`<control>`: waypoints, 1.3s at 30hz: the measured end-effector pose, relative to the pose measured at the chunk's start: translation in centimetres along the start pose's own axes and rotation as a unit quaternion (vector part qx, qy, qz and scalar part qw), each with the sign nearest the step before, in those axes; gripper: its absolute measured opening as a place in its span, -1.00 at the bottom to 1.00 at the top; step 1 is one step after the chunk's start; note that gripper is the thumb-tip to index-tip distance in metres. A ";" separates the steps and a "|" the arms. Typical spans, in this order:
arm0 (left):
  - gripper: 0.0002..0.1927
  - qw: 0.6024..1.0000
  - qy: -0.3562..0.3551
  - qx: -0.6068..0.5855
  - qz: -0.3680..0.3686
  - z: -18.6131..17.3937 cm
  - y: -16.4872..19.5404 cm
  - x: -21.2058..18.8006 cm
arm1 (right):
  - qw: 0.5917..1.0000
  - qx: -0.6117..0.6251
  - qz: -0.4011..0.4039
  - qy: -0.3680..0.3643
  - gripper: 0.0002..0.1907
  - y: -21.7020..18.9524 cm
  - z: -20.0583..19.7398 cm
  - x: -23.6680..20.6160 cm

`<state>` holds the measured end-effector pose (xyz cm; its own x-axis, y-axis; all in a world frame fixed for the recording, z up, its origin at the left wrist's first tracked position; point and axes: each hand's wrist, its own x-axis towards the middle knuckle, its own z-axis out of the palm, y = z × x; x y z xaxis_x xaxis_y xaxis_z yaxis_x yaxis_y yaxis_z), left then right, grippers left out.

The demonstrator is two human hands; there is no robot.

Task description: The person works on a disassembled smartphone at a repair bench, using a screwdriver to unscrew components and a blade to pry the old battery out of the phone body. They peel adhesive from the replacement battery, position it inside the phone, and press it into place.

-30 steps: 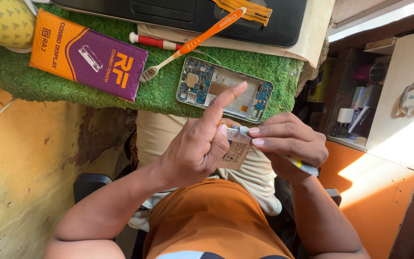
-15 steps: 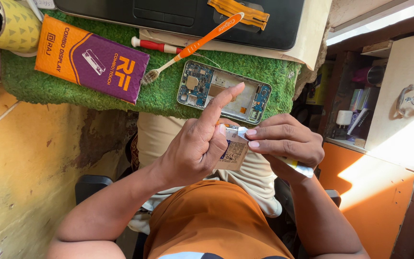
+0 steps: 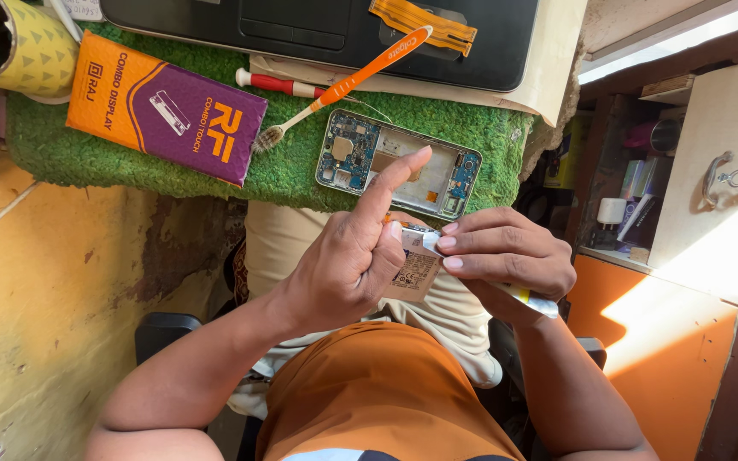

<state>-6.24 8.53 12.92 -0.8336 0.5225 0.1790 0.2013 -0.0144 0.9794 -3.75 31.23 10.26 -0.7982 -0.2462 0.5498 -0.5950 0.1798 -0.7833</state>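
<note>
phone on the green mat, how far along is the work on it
Done: the phone lies opened on the green mat, circuit boards bare. In hand: the left hand and right hand pinch a small flat labelled part above the lap. Left: that part is not yet in the phone.

A worn yellow plaster wall (image 3: 36, 282) with scuffs and a dark peeled patch fills the left side. A green artificial-grass mat (image 3: 301, 166) covers the work surface at the top. On the right stands an orange cabinet (image 3: 668, 358) with a pale door carrying a metal handle (image 3: 732, 177), its dim shelf holding what may be small chargers. Strong sunlight falls across the cabinet.
</note>
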 end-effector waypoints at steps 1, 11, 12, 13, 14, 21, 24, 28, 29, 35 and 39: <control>-0.41 1.000 0.007 0.002 0.018 0.0 0.0 0.0 | 1.000 0.004 -0.002 -0.004 -0.84 0.0 0.0 0.0; -0.36 0.996 -0.019 -0.010 -0.084 0.0 0.4 0.0 | 0.997 -0.063 -0.038 -0.005 -0.84 -0.2 0.4 0.2; -0.36 0.996 -0.022 -0.013 -0.082 0.1 0.4 0.0 | 0.997 -0.069 -0.046 -0.004 -0.84 -0.2 0.4 0.2; -0.35 0.996 -0.025 -0.017 -0.080 0.2 0.5 -0.1 | 0.996 -0.074 -0.052 -0.004 -0.83 -0.2 0.5 0.2; -0.35 0.997 -0.024 -0.026 -0.072 0.2 0.4 -0.1 | 0.997 -0.070 -0.045 -0.001 -0.83 -0.3 0.5 0.1; -0.37 0.998 -0.011 -0.028 -0.053 -0.1 0.3 -0.1 | 0.999 -0.040 -0.031 0.016 -0.81 -0.3 0.5 0.0; -0.37 0.998 -0.012 -0.030 -0.051 -0.2 0.3 0.0 | 0.999 -0.043 -0.024 0.006 -0.81 -0.4 0.3 0.1; -0.37 0.999 -0.013 -0.016 -0.049 -0.1 0.6 0.2 | 0.999 -0.046 -0.023 -0.002 -0.80 -0.4 0.2 0.3; -0.36 0.996 -0.022 -0.013 -0.083 -0.1 0.6 0.2 | 0.998 -0.062 -0.032 -0.005 -0.80 -0.3 0.2 0.3; -0.37 0.999 -0.017 -0.030 -0.031 0.1 0.5 0.4 | 0.994 -0.096 -0.058 -0.005 -0.78 -0.1 0.3 0.3; -0.36 0.998 -0.018 -0.026 -0.057 -0.1 0.5 0.1 | 0.995 -0.077 -0.059 0.007 -0.78 -0.1 0.4 0.2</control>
<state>-6.24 8.47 13.40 -0.8299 0.5542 0.0634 0.0785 0.0035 0.9969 -3.78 30.83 10.35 -0.7225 -0.2609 0.6402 -0.6912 0.2951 -0.6597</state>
